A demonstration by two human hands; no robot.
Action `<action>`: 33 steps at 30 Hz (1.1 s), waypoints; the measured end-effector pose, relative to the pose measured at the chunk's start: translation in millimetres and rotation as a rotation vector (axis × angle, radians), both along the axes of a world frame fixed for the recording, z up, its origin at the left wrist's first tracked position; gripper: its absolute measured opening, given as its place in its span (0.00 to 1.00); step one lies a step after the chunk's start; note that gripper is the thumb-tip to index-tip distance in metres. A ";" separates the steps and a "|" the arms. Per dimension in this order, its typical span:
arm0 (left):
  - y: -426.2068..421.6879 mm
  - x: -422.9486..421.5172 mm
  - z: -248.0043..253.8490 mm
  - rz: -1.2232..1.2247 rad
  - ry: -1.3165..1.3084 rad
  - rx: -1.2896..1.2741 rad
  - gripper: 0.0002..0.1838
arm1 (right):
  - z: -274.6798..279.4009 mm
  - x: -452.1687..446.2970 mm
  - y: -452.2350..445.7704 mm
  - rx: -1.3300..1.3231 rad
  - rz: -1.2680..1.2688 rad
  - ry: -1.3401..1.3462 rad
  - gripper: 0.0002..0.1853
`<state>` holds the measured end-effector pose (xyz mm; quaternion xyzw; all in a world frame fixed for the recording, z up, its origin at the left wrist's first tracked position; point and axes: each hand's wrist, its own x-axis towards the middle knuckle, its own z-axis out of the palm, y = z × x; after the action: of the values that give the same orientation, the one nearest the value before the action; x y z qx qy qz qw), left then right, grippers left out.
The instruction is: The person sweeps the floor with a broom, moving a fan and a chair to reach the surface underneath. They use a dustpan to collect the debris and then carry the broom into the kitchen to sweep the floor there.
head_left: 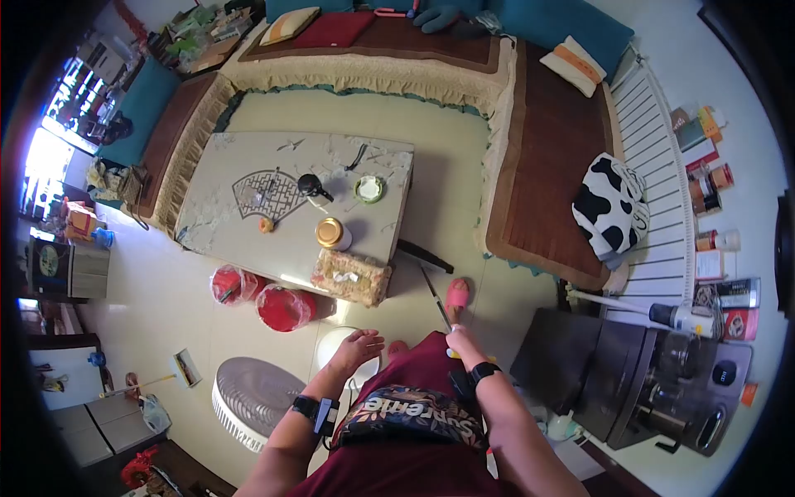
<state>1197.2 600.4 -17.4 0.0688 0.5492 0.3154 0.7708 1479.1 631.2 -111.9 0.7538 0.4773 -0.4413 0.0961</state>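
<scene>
My left hand (358, 349) is held out at the lower centre, its fingers stretched to the right with nothing in them. It is above a pale round stool (337, 335). My right hand (460, 340) is wrapped round a thin pole (437, 296) that slants down to the floor. The pole's far end meets a long dark flat head (426, 256) beside the table's right end. A yellow part of the pole shows just below this hand. Near the pole is a foot in a pink slipper (457, 293).
The patterned table (273, 153) carries a tissue box (352, 277), a gold-lidded jar (330, 234), a black item and a green-rimmed dish. Two red bins (284, 308) stand before it. A fan (257, 393) is at lower left, sofas surround the table, and a dark cabinet (555, 352) stands right.
</scene>
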 end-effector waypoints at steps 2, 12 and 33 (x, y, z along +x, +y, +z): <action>24.9 9.2 -3.0 0.050 -0.043 0.003 0.15 | 3.4 8.8 46.3 0.000 -0.066 0.061 0.15; 187.0 108.2 8.7 0.192 -0.114 -0.034 0.14 | -3.0 94.1 324.9 0.158 0.124 0.033 0.15; 436.0 102.1 -17.0 0.171 -0.094 -0.026 0.12 | 27.2 148.5 531.2 -0.133 0.447 -0.158 0.15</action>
<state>1299.3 1036.4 -34.4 -0.0032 0.5202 0.3756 0.7670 1627.6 1162.3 -84.7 0.6537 0.5931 -0.3792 0.2776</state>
